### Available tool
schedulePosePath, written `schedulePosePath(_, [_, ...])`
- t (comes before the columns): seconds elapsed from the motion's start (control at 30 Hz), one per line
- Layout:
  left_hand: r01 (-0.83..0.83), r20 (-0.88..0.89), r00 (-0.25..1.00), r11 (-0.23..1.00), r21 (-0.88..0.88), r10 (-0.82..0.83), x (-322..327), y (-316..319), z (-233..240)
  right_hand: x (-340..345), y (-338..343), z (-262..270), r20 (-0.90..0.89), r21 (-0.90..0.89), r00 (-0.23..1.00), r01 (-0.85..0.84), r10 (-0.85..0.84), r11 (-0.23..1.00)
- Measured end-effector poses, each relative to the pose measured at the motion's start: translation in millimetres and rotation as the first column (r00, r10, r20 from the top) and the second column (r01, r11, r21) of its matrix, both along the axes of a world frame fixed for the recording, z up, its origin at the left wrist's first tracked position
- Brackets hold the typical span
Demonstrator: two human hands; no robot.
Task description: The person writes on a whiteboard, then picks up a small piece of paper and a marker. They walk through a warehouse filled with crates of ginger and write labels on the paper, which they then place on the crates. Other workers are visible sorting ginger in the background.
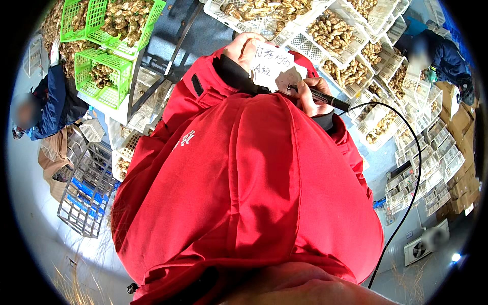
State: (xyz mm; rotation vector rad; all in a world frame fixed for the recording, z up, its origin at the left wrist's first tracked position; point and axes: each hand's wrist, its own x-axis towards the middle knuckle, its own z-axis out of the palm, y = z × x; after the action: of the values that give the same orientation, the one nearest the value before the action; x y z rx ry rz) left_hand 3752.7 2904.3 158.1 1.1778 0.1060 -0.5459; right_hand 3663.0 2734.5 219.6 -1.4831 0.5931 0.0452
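In front of my red jacket (263, 171), my left hand (242, 49) grips a small white paper slip (272, 65) by its left side. Dark handwriting covers the upper part of the slip. A black marker pen (329, 100) sits between the thumb and fingers of my right hand (310, 97). The pen points left, and its tip is at the lower right part of the paper, where a shadow falls. Whether the tip touches the paper cannot be made out. Just beyond my hands is a white plastic crate (228, 17) of brown mushrooms (267, 9).
Several white crates of mushrooms (331, 32) spread to the right, with cardboard boxes (463, 152) beyond. Green baskets (103, 78) of mushrooms stand at left on a table. A co-worker in blue (57, 99) is at left, another (444, 57) at right. A black cable (419, 164) curves past my right side.
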Motion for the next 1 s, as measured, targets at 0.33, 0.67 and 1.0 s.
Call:
schedulePosePath(0.33, [-0.027, 0.055, 0.998, 0.995, 0.100, 0.021, 1.1, -2.5, 3.8, 4.6, 1.2, 2.9, -0.035, 0.040, 0.999, -0.021, 0.022, 0.999])
schedulePosePath(0.67, [0.012, 0.119, 0.993, 0.996, 0.084, -0.022, 2.3, -0.8, -4.9, 10.4, 0.1, 0.8, -0.078, 0.021, 0.997, -0.018, 0.019, 1.000])
schedulePosePath(1.0, [0.020, 0.170, 0.984, 0.986, 0.164, -0.048, 0.9, 2.6, -3.7, 18.8, 8.1, 2.5, -0.068, 0.055, 0.993, -0.089, 0.093, 0.994])
